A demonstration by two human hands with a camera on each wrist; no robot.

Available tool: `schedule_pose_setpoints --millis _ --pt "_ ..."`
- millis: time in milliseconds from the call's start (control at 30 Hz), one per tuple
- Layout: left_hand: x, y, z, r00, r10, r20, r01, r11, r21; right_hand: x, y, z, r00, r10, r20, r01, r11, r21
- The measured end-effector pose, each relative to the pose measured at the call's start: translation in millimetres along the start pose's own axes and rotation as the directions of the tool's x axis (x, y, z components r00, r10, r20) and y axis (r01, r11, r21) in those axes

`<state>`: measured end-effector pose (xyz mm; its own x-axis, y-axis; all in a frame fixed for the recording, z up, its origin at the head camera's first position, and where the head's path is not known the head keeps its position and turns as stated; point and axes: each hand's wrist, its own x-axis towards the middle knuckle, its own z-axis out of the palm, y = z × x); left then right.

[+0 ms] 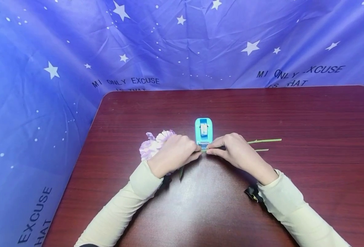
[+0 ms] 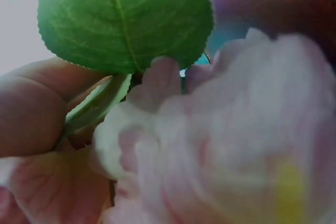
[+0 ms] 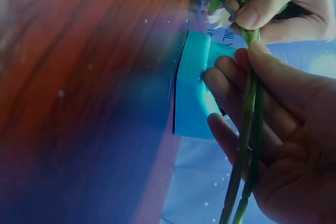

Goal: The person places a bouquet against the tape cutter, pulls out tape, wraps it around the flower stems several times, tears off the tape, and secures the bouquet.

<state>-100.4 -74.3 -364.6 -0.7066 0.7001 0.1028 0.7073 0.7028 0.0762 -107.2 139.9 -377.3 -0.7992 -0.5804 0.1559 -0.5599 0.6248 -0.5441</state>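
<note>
Pale pink-purple flowers (image 1: 149,148) lie at my left hand (image 1: 176,151), which pinches their green stems just below the leaves. In the left wrist view, petals (image 2: 226,140) and a green leaf (image 2: 123,19) cover much of that hand. My right hand (image 1: 237,152) pinches the same stems (image 3: 247,129) between thumb and index finger, close beside the left fingertips, its other fingers loosely bent. Two stem ends (image 1: 269,140) stick out to the right past this hand. Directly behind the fingertips stands a light-blue tape dispenser (image 1: 210,132) with a roll of clear tape (image 1: 204,129).
The dark red wooden table (image 1: 308,116) has a rounded far edge. A blue-purple cloth (image 1: 182,51) with white stars and lettering hangs behind it and along the left side. A small black object (image 1: 253,194) shows at the right sleeve cuff.
</note>
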Motion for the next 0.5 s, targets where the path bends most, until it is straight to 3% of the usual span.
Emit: schedule_pose_setpoints --millis 233,500 --pt "-1.2 -0.5 2.6 1.0 -0.024 -0.004 0.024 1.0 -0.011 -0.1 -2.3 3.1 1.0 -0.004 -0.029 0.003 1.0 -0.014" --pt "-1.9 -0.5 3.2 0.995 -0.093 0.018 0.095 0.988 -0.123 0.1 -3.3 5.8 0.997 -0.05 -0.053 0.049 0.998 -0.033"
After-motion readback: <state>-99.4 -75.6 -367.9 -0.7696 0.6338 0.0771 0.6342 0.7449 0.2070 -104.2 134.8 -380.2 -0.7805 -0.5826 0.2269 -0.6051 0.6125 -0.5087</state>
